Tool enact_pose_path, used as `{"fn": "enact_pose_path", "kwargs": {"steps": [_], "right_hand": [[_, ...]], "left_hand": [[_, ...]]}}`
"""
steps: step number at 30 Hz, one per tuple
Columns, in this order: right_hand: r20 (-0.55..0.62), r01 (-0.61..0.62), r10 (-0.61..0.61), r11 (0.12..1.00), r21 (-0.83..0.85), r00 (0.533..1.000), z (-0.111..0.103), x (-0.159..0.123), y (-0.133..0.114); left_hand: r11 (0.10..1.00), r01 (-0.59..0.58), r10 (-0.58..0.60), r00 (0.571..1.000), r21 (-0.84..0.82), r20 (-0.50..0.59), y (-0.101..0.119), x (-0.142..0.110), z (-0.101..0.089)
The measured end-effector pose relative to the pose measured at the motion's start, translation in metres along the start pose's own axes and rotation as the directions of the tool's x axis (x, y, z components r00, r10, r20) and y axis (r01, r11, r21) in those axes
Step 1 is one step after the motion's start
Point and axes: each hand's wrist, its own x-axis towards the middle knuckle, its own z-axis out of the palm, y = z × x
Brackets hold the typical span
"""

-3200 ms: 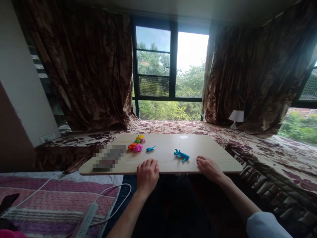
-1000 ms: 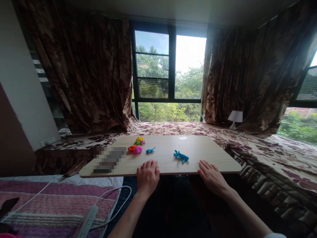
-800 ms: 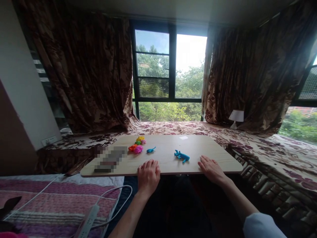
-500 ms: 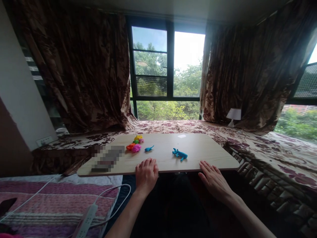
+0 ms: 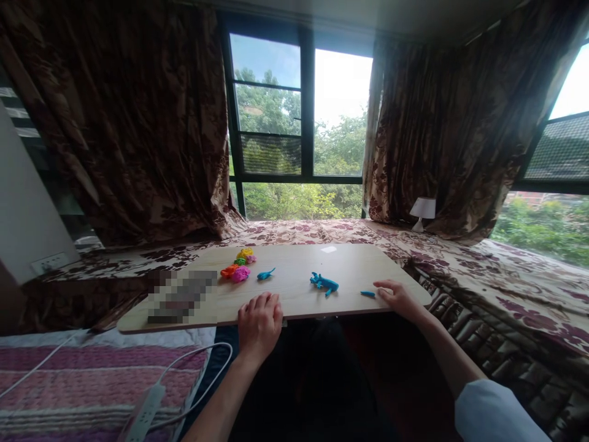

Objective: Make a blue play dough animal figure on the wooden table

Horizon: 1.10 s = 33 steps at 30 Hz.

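The right hand is at a slender blue clay piece; whether its grip has closed on it, I cannot tell. The left hand curls at the near edge, grip hidden. A legged blue clay figure lies between them on the pale worktop, before a curtained window.

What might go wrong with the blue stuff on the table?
The little blue piece lies near the close edge of the table, so a bump from the right hand beside it might knock it off.

The blue figure has thin bits sticking out, and they might bend or snap if squeezed.

The pink lump is right up against the orange lump. If they're soft, their colours could get mixed.
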Motion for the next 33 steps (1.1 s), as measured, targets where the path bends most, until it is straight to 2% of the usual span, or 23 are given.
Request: {"fn": "enact_pose_path", "kwargs": {"steps": [4, 8, 12, 13, 14, 15, 17, 18, 20, 22, 25, 27, 28, 31, 33], "right_hand": [[-0.032, 0.0, 0.001, 1.0, 0.013, 0.999, 0.007, -0.006, -0.013], [-0.074, -0.019, 0.024, 0.997, 0.072, 0.997, 0.01, -0.013, -0.038], [-0.018, 0.002, 0.002, 0.972, 0.233, 1.0, 0.022, -0.04, -0.082], [-0.003, 0.011, -0.011, 0.955, 0.296, 1.0, 0.027, -0.049, -0.095], [0.011, 0.0, -0.006, 0.895, 0.446, 1.0, 0.033, -0.057, -0.108], [0.011, -0.007, 0.001, 0.831, 0.556, 1.0, 0.04, -0.066, -0.121], [-0.001, -0.002, 0.004, 0.755, 0.655, 1.0, 0.052, -0.079, -0.143], [-0.008, 0.01, -0.006, 0.743, 0.669, 1.0, 0.057, -0.084, -0.152], [-0.016, 0.039, -0.037, 0.752, 0.658, 0.999, 0.062, -0.09, -0.163], [0.005, 0.075, -0.099, 0.784, 0.616, 0.995, 0.059, -0.088, -0.165], [0.068, 0.126, -0.178, 0.873, 0.471, 0.982, 0.045, -0.061, -0.152], [0.028, 0.091, -0.102, 0.959, 0.267, 0.994, 0.036, -0.03, -0.133], [0.016, 0.066, -0.071, 0.974, 0.217, 0.997, 0.033, -0.013, -0.123], [0.062, 0.008, -0.016, 0.992, 0.127, 0.998, 0.037, 0.032, -0.097], [0.117, -0.031, 0.022, 0.996, 0.079, 0.993, 0.047, 0.049, -0.086]], "left_hand": [[0.997, 0.024, -0.025, 1.0, -0.074, -0.009, -0.001, 0.002, -0.002], [0.98, 0.081, -0.087, 0.996, -0.181, -0.025, 0.001, 0.005, -0.004], [0.921, 0.102, -0.106, 0.994, -0.377, 0.01, 0.031, -0.002, -0.021], [0.795, 0.164, -0.136, 0.986, -0.584, 0.092, 0.042, -0.006, -0.028], [0.633, 0.254, -0.166, 0.967, -0.731, 0.193, 0.054, -0.01, -0.035], [0.474, 0.343, -0.195, 0.939, -0.811, 0.283, 0.065, -0.014, -0.042], [0.168, 0.501, -0.206, 0.86, -0.849, 0.466, 0.081, -0.022, -0.053], [0.042, 0.551, -0.204, 0.822, -0.834, 0.532, 0.086, -0.026, -0.056], [-0.143, 0.604, -0.202, 0.758, -0.784, 0.62, 0.089, -0.031, -0.058], [-0.24, 0.61, -0.219, 0.723, -0.755, 0.655, 0.085, -0.032, -0.057], [-0.274, 0.59, -0.235, 0.725, -0.759, 0.648, 0.077, -0.031, -0.055], [-0.272, 0.581, -0.228, 0.736, -0.767, 0.638, 0.074, -0.03, -0.057], [-0.27, 0.58, -0.227, 0.737, -0.768, 0.636, 0.073, -0.029, -0.059], [-0.237, 0.595, -0.272, 0.719, -0.768, 0.64, 0.075, -0.03, -0.064], [-0.199, 0.599, -0.319, 0.709, -0.775, 0.629, 0.076, -0.031, -0.065]]}}
